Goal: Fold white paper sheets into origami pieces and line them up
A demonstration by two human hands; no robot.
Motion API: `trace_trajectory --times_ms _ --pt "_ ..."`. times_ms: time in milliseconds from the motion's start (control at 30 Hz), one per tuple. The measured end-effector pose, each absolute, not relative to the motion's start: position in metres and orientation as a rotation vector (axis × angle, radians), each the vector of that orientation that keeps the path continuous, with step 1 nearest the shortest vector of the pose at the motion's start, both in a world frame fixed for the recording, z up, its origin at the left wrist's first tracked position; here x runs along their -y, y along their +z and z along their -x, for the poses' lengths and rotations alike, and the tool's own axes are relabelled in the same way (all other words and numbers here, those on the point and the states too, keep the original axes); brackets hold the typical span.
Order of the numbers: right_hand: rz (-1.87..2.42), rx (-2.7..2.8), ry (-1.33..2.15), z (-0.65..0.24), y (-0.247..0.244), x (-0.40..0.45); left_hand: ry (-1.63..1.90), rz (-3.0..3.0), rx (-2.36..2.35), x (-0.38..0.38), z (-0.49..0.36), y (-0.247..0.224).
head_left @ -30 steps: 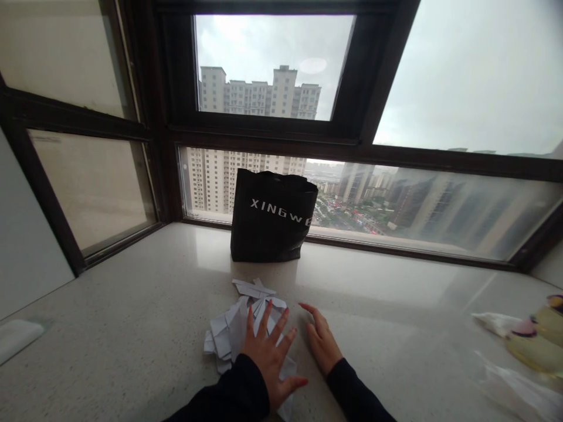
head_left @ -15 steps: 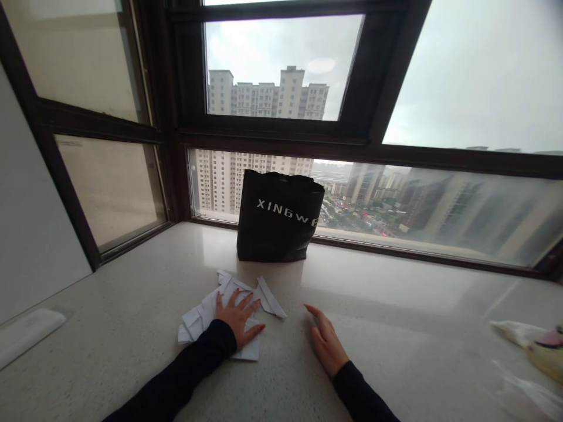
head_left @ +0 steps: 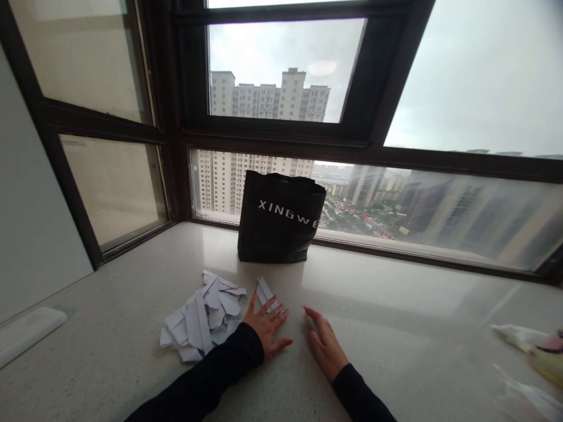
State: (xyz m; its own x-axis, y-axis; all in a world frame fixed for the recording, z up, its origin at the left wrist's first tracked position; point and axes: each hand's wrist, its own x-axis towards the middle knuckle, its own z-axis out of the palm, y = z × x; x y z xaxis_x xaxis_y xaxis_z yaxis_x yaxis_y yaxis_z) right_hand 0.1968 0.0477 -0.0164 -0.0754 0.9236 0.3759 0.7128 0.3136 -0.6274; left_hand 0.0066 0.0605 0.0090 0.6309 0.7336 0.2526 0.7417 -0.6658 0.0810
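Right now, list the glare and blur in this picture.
Head view: pale glare streaks the glossy white speckled counter; an oval white spot shows in the dark-framed window; the black lettered bag is backlit; the clear crumpled plastic, lower right, looks soft.

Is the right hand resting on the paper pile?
No, the right hand lies on the bare counter, well to the right of the paper pile.

White paper strips (head_left: 200, 322), matt, creased; ledge (head_left: 387, 328) smooth, speckled, glossy, stone-like; black bag (head_left: 279, 225) smooth, faint sheen, material unclear; sleeves (head_left: 206, 375) matt cloth; window panes (head_left: 479, 82) smooth glass; clear wrapping (head_left: 519, 335) thin, shiny, crinkled plastic
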Motion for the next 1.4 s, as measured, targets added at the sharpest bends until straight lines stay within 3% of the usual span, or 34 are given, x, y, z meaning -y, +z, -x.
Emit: trace_trajectory --times_ms 433,733,933,1400 --pt "1.475 1.869 0.328 -0.194 -0.021 -0.050 -0.446 2.379 1.369 -0.059 0.082 0.010" --pt "1.372 2.274 0.235 -0.184 -0.007 -0.034 -0.621 2.406 1.033 -0.047 0.009 -0.035" --pt "1.382 2.417 0.286 -0.185 0.002 -0.031 -0.665 2.451 0.803 -0.062 0.008 -0.070" --pt "1.413 2.451 0.313 -0.184 0.004 -0.031 -0.743 2.437 0.919 -0.054 0.004 -0.061"
